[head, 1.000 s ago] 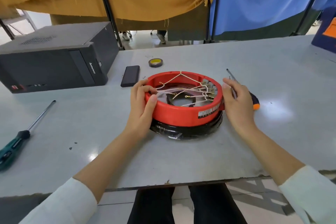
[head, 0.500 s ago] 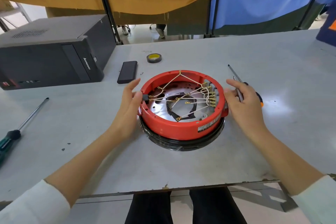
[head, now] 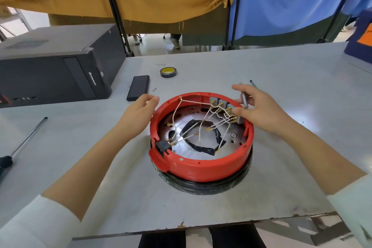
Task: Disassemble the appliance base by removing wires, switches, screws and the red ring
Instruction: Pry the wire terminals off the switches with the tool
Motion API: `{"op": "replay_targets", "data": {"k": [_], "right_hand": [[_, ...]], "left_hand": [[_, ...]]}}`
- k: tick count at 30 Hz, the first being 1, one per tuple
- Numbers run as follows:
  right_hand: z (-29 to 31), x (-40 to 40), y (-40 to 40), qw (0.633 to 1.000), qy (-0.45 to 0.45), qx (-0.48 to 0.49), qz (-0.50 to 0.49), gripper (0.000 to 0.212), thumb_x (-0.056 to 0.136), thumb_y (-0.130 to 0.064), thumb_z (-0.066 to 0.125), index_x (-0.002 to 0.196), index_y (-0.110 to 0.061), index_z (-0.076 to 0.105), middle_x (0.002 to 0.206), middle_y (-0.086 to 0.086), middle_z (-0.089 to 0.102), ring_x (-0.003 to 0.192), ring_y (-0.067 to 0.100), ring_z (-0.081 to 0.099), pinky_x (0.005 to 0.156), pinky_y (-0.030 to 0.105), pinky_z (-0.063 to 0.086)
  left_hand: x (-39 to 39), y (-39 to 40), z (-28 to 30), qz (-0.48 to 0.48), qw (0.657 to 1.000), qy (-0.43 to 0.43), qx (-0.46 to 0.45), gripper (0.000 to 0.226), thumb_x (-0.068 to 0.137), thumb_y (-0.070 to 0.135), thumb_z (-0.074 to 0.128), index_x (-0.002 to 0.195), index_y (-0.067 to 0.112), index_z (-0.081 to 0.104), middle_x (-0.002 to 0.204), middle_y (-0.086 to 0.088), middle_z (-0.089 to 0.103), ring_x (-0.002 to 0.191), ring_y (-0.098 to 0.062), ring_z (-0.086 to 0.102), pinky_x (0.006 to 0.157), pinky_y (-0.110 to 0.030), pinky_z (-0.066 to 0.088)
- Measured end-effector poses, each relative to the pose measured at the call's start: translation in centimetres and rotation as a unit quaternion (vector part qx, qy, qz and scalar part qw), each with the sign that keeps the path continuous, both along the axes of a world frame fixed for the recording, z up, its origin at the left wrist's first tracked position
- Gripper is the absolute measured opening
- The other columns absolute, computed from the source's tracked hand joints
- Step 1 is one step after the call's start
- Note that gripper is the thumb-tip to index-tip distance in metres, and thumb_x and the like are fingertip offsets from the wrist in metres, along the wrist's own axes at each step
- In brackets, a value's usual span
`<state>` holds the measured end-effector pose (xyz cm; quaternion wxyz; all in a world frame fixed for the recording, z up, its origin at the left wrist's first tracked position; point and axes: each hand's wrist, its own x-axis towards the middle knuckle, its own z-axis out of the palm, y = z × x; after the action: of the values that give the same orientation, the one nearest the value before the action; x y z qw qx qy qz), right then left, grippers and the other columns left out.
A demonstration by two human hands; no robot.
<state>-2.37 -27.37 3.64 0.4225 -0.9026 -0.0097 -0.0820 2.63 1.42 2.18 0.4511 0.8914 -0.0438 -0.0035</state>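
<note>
From the head view, a black computer case [head: 54,70], a dark flat block [head: 138,87] and a tape roll [head: 168,72] are seen left of and beyond the red ring [head: 201,165], which sits mid-table, wires [head: 203,125] crossing inside. The left hand [head: 138,110] is held relaxed beside it; the right hand [head: 259,106] seemingly pinches a grey switch [head: 244,99].

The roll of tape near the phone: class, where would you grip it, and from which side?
The tape roll lies flat on the table, its hole facing up and nothing touching it. Probably come from straight above and pinch across the outer rim, or put one finger in the hole and the thumb outside.
</note>
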Motion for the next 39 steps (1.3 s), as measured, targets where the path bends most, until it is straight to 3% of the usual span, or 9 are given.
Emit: {"op": "replay_targets", "data": {"k": [4,7,16,21,25,29,32,35,39], "right_hand": [[0.3,1.5,0.4,0.999,0.000,0.007,0.035,0.057,0.087,-0.003,0.065,0.139,-0.019,0.045,0.109,-0.003,0.054,0.114,0.014,0.056,0.076,-0.001,0.038],[0.1,1.4,0.4,0.999,-0.013,-0.034,0.010,0.063,0.086,-0.010,0.067,0.142,-0.020,0.040,0.122,0.000,0.053,0.117,0.014,0.054,0.085,0.013,0.038],[-1.4,-0.7,0.3,0.994,-0.049,-0.073,-0.063,0.061,0.084,-0.010,0.063,0.140,-0.024,0.043,0.126,-0.002,0.055,0.099,0.013,0.062,0.084,0.028,0.048],[-0.9,1.2,0.2,0.999,-0.030,-0.021,-0.005,0.054,0.087,0.000,0.059,0.134,-0.025,0.049,0.109,-0.008,0.057,0.088,0.007,0.063,0.066,0.002,0.044],[-0.1,3.2,0.6,0.998,-0.012,0.002,0.062,0.049,0.088,0.004,0.056,0.125,-0.028,0.055,0.101,-0.014,0.058,0.090,0.005,0.065,0.060,0.008,0.048],[0.3,4.6,1.3,0.997,-0.010,-0.003,0.079,0.044,0.086,0.000,0.061,0.121,-0.026,0.057,0.104,-0.009,0.062,0.090,0.007,0.065,0.062,0.008,0.047],[0.9,4.8,1.0,0.997,-0.057,-0.017,0.058,0.027,0.083,-0.022,0.072,0.105,-0.031,0.061,0.088,-0.014,0.066,0.086,0.001,0.063,0.069,0.006,0.042],[1.9,4.9,1.4,0.991,-0.069,0.070,0.094,0.004,0.092,-0.031,0.060,0.092,-0.027,0.060,0.073,-0.009,0.071,0.072,0.002,0.066,0.066,0.013,0.048],[2.7,5.9,2.6,0.959,0.006,0.212,0.190,0.026,0.101,-0.026,0.041,0.091,-0.014,0.062,0.065,0.006,0.066,0.053,0.019,0.058,0.049,0.023,0.043]], "left_hand": [[1.4,-1.1,1.4,-0.060,0.998,-0.023,-0.016,0.030,0.096,0.036,0.048,0.125,0.032,0.051,0.114,0.015,0.057,0.099,0.003,0.054,0.078,-0.012,0.039],[1.9,-2.2,1.2,-0.095,0.994,0.039,-0.046,0.035,0.098,0.027,0.046,0.133,0.027,0.048,0.128,0.009,0.055,0.114,-0.008,0.053,0.097,-0.023,0.040],[-1.2,-2.6,-0.2,-0.027,0.993,0.034,-0.106,0.034,0.101,0.019,0.037,0.131,0.029,0.049,0.114,0.006,0.062,0.100,-0.016,0.062,0.094,-0.034,0.048],[-2.3,-1.1,0.5,-0.006,0.995,0.055,-0.082,0.035,0.096,0.029,0.049,0.130,0.032,0.044,0.104,0.013,0.061,0.092,-0.008,0.061,0.082,-0.026,0.046],[-0.6,-1.7,2.1,-0.042,0.998,0.019,-0.034,0.035,0.094,0.033,0.053,0.128,0.032,0.048,0.119,0.014,0.055,0.094,0.005,0.053,0.071,-0.010,0.035],[0.8,-4.2,2.1,-0.113,0.993,0.027,-0.029,0.039,0.097,0.028,0.050,0.136,0.023,0.046,0.134,0.004,0.053,0.114,-0.007,0.051,0.092,-0.017,0.036],[1.6,-4.8,1.5,-0.149,0.988,0.027,0.033,0.040,0.098,0.026,0.049,0.137,0.022,0.046,0.136,0.003,0.052,0.115,-0.007,0.048,0.095,-0.018,0.032],[2.0,-4.4,1.3,-0.163,0.985,0.014,0.057,0.036,0.097,0.025,0.049,0.134,0.024,0.051,0.131,0.006,0.056,0.113,-0.007,0.052,0.095,-0.020,0.036],[2.4,-4.0,1.0,-0.193,0.979,0.002,0.060,0.033,0.097,0.026,0.049,0.130,0.027,0.054,0.122,0.012,0.061,0.109,-0.004,0.056,0.090,-0.013,0.038]]}}
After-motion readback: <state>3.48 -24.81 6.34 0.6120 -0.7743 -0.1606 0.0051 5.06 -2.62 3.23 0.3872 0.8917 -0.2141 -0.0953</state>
